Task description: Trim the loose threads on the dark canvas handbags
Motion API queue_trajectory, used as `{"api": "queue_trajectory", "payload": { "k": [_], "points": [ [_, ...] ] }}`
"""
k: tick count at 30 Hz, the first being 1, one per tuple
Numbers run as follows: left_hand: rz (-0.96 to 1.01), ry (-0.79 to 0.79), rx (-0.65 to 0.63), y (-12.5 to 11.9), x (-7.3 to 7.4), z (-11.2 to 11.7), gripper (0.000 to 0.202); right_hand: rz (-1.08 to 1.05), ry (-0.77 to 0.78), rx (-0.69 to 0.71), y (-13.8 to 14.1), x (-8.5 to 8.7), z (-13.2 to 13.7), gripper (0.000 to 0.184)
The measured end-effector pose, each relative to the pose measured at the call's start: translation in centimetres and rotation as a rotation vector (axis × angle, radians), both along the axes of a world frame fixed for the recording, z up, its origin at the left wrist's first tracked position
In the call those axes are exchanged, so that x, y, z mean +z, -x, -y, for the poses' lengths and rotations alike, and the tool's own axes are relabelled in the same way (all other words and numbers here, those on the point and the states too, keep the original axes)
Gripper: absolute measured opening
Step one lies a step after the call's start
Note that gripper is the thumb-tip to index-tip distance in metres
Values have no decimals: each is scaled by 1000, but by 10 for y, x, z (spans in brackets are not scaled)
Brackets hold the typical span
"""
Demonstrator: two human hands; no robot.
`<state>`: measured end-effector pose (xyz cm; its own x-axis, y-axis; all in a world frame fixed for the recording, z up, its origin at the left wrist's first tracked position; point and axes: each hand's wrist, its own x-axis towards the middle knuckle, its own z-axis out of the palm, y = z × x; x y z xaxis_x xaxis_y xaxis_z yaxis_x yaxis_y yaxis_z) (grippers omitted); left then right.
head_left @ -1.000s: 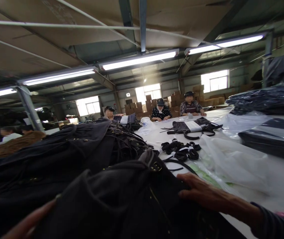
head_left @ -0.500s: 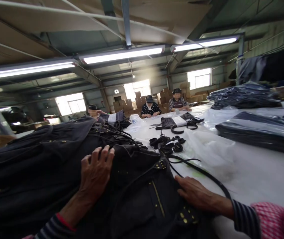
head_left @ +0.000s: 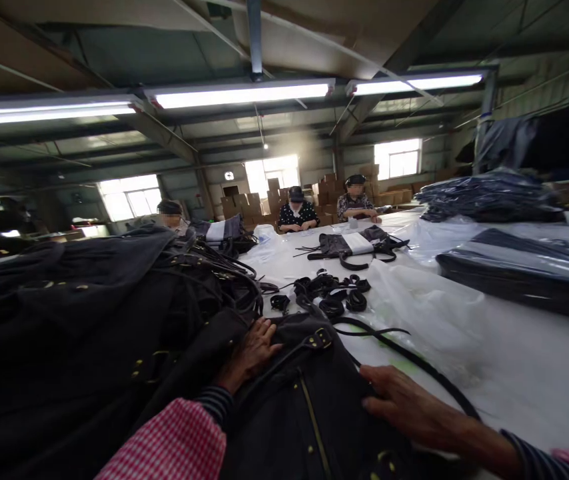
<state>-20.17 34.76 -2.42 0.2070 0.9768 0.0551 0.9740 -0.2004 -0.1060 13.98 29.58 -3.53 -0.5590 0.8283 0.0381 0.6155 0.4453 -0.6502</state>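
A black garment [head_left: 277, 413] with a brass zip, snaps and a buckled strap [head_left: 319, 339] lies in front of me. My left hand [head_left: 252, 353] rests on its upper left part, fingers stretched forward over the cloth. At the garment's right edge, my right hand [head_left: 402, 400] is closed on the fabric, thumb below and fingers bent. A long black belt [head_left: 417, 360] curves past this hand over the table. To the left is a heap of similar black garments [head_left: 89, 320] with straps hanging off it.
Coiled black belts [head_left: 332, 293] lie on the white table [head_left: 539, 367] beyond the garment. Clear plastic [head_left: 424, 300] and bagged dark garments [head_left: 519, 273] are to the right. A banded folded garment [head_left: 354, 243] lies farther back. Several people sit at the far side.
My left hand has moved right and forward, from the edge of the heap onto the garment. The right hand keeps its place at the garment's edge. My view has shifted slightly.
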Motion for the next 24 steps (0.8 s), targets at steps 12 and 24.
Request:
{"api": "queue_trajectory", "payload": {
  "k": [12,24],
  "points": [
    [262,84,36,-20,21,-2,44,79,-117,-58,58,8,-140,22],
    [702,61,455,-112,26,-88,40,-254,-79,108,77,-22,-162,19]
  ]
}}
